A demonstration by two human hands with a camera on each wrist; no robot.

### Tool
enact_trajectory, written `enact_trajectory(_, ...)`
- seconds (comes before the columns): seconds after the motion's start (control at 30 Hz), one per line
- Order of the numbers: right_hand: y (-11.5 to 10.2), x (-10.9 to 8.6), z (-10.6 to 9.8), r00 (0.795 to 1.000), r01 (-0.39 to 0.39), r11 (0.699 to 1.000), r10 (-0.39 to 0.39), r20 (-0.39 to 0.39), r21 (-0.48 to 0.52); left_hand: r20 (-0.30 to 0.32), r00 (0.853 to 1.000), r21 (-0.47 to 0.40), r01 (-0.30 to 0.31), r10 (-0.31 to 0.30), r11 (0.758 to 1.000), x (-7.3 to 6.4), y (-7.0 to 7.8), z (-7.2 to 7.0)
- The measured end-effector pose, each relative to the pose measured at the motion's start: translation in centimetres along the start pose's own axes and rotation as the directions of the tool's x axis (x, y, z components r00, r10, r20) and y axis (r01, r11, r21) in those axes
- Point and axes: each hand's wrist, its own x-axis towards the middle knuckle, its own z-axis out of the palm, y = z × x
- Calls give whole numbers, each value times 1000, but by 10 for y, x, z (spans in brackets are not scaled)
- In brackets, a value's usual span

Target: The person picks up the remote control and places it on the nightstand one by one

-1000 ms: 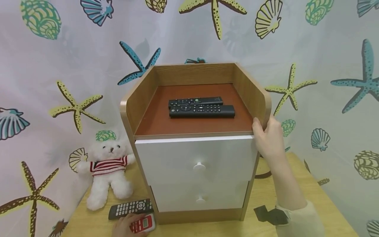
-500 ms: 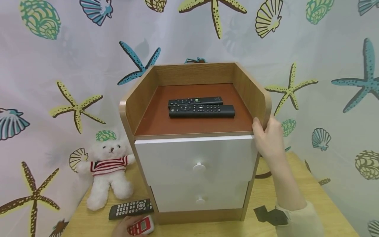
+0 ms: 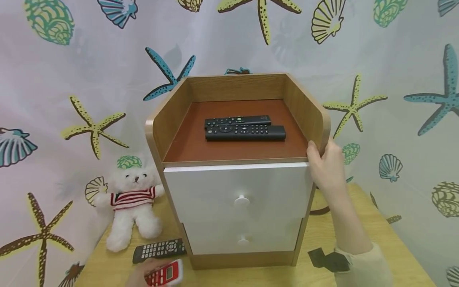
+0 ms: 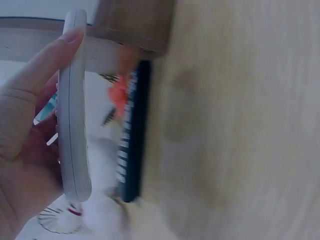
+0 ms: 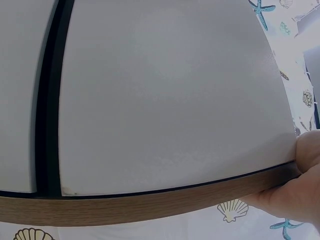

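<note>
My left hand [image 3: 141, 273] grips a small red and white remote control [image 3: 164, 273] with a little screen, at the bottom of the head view. Seen from the left wrist, its white edge [image 4: 75, 120] stands between thumb and fingers, raised off the wooden table. My right hand [image 3: 328, 167] grips the front of the right side panel [image 3: 311, 113] of a wooden bedside cabinet [image 3: 242, 261]. The right wrist view shows that hand [image 5: 295, 192] at the panel's brown edge, beside the white drawer front [image 5: 175, 100].
Two black remotes [image 3: 245, 133] lie on the cabinet's brown top. Another dark remote [image 3: 159, 250] with pale buttons lies on the table [image 3: 373, 239], left of the cabinet. Behind it sits a white teddy bear [image 3: 134, 213] in a striped top. A patterned curtain [image 3: 229, 36] hangs behind.
The left hand has lifted the red and white remote off the table and drawn it toward the lower left, tilting it. My right hand keeps its grip on the cabinet panel.
</note>
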Motion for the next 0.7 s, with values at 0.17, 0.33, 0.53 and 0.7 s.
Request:
enact_trajectory(0.17,2,0,1,1000,10,1000,-10,-8,3,-64,993,108,103,-97,989,-4,54,-12)
enact_trajectory(0.33,2,1,0,1000,12,1000,-12,-9,7,-126,990,142,-43,61,989,-9,89,-18)
enact_trajectory(0.53,2,1,0,1000,15,1000,-15,-14,5,-68,990,169,-110,123,979,-14,126,-23)
enact_trajectory(0.7,3,1,2,1000,9,1000,-9,-11,5,0,979,144,-202,204,969,-16,149,-26)
